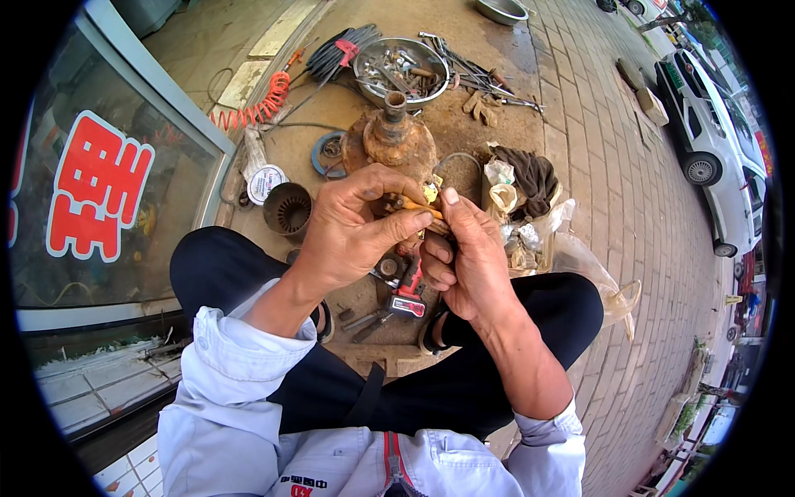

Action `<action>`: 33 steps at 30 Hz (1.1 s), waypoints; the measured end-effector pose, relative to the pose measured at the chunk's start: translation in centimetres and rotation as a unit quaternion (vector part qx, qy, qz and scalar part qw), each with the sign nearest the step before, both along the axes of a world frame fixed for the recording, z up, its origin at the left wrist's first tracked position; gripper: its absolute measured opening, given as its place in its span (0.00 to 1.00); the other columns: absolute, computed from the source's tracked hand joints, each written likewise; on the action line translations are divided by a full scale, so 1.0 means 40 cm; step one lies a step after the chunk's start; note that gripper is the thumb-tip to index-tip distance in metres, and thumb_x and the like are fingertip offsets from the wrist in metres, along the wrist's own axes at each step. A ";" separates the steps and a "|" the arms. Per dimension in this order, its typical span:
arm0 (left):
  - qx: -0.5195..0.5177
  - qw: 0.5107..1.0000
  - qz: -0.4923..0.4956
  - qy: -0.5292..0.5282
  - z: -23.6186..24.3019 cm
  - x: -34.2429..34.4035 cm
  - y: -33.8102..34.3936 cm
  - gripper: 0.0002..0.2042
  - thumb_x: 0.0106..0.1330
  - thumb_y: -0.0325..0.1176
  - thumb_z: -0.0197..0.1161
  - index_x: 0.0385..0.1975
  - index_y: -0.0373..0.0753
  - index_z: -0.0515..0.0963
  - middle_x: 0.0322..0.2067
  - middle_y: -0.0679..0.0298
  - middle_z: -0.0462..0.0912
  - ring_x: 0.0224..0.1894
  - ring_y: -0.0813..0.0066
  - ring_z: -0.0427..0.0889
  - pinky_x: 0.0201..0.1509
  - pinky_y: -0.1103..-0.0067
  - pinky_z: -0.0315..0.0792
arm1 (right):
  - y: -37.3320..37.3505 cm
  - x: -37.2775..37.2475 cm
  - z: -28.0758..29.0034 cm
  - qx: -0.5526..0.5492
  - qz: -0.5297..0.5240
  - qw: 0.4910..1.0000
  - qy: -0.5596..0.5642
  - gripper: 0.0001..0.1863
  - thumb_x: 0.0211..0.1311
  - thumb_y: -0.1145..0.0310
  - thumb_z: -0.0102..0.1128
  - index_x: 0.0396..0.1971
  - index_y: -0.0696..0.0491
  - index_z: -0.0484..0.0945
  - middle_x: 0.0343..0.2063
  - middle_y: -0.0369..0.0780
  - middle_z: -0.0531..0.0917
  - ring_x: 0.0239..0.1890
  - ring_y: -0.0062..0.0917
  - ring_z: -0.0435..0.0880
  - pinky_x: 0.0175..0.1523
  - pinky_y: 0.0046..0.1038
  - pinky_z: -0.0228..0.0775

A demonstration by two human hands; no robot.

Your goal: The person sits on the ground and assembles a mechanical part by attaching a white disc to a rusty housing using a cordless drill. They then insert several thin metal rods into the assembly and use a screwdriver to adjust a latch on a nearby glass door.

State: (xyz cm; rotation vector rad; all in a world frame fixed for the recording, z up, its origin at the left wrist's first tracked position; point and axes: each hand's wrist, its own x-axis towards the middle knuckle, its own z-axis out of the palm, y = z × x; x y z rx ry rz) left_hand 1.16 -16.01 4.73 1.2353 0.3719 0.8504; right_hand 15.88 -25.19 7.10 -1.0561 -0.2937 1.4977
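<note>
On the ground between the knees sit lots of tools and bits. Both hands meet in the middle, over the mess. The left hand (352, 228) pinches a small orange part (411, 205) with thumb and fingers, and the right hand (464, 248) grips the same part from the other side, its thumb pointing up. The part is mostly hidden by the fingers, so its shape is hard to tell. Just behind the hands stands a rusty hub (391, 137) with a pipe on top. Beyond it is a metal bowl (402, 70) full of bolts and tools, with black rods (339, 50) lying beside it. A red coiled hose (257, 103) curls at the left, near a glass door (108, 190) with red shapes on it. A dark ribbed cup (288, 211) sits near the left wrist. Under the hands lies a red tool (408, 294), partly covered by them. A dark rag (530, 178) and clear bags (571, 248) pile up at the right. A white car (704, 132) is parked far off, cut by the edge.
</note>
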 end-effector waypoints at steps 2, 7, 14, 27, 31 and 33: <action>0.007 1.000 0.003 0.000 -0.002 0.002 -0.001 0.09 0.66 0.22 0.70 0.44 0.31 0.81 0.41 0.63 0.81 0.35 0.79 0.84 0.36 0.82 0.80 | 0.002 -0.013 -0.004 0.022 -0.034 0.999 0.008 0.18 0.78 0.51 0.54 0.38 0.52 0.71 0.16 0.31 0.67 0.11 0.12 0.58 0.16 0.17 0.50; 0.000 1.000 0.005 0.001 -0.006 0.006 -0.007 0.10 0.65 0.22 0.71 0.44 0.31 0.81 0.42 0.62 0.82 0.35 0.77 0.84 0.37 0.81 0.81 | 0.005 -0.013 -0.009 0.033 -0.066 0.997 -0.004 0.14 0.78 0.57 0.54 0.37 0.52 0.69 0.16 0.31 0.66 0.11 0.11 0.57 0.16 0.18 0.49; -0.018 0.999 0.015 -0.032 -0.005 0.013 -0.024 0.10 0.65 0.21 0.71 0.44 0.30 0.81 0.43 0.61 0.82 0.37 0.77 0.85 0.41 0.81 0.82 | 0.007 -0.005 -0.004 0.045 -0.073 0.995 -0.048 0.11 0.77 0.61 0.53 0.34 0.50 0.70 0.16 0.28 0.63 0.11 0.11 0.54 0.15 0.19 0.47; 0.164 0.948 0.076 0.263 0.120 -0.043 -0.029 0.28 0.57 0.26 0.75 0.57 0.30 0.72 0.48 0.51 0.77 0.42 0.63 0.86 0.41 0.72 0.84 | 0.045 0.050 -0.013 0.060 -0.139 0.968 -0.199 0.12 0.75 0.51 0.56 0.37 0.43 0.71 0.13 0.26 0.58 0.11 0.12 0.54 0.16 0.19 0.42; 0.239 0.936 0.186 0.177 0.137 -0.054 -0.074 0.15 0.60 0.31 0.69 0.43 0.33 0.75 0.41 0.52 0.76 0.41 0.49 0.82 0.41 0.61 0.77 | 0.155 0.064 -0.099 0.019 -0.193 0.961 -0.199 0.14 0.74 0.53 0.56 0.34 0.46 0.70 0.13 0.28 0.59 0.12 0.14 0.55 0.15 0.20 0.47; 0.251 0.918 0.205 0.228 0.154 -0.061 -0.097 0.14 0.57 0.30 0.67 0.38 0.30 0.74 0.39 0.51 0.75 0.38 0.50 0.82 0.40 0.62 0.79 | 0.201 0.038 -0.130 0.041 -0.099 0.973 -0.202 0.13 0.74 0.53 0.56 0.35 0.46 0.70 0.14 0.28 0.59 0.12 0.14 0.55 0.15 0.20 0.46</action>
